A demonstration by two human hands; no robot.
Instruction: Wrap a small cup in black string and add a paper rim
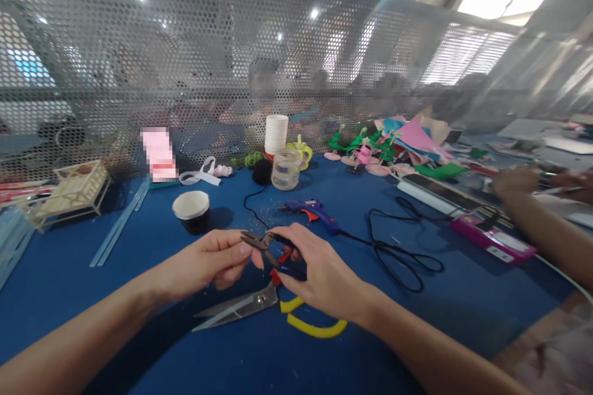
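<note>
My right hand (319, 265) is closed around the dark blue handles of a pair of pliers (266, 244), whose jaws point left. At the jaw tips, my left hand (217, 259) has its thumb and fingers pinched together; whatever lies between them is too small or hidden to make out. Just below both hands, scissors (259, 300) with yellow handles lie on the blue table, blades pointing left. A blue glue gun (312, 213) with an orange trigger rests beyond my right hand. Past my left hand stands a dark paper cup (192, 219) with a white inside.
A clear jar (286, 173), black yarn ball (262, 171) and stacked white cups (277, 133) stand near the perforated screen (194, 62). A bamboo frame (74, 188) sits left. The glue gun's cord runs right, near a magenta power strip (495, 241). Another person's arm (546, 222) reaches in.
</note>
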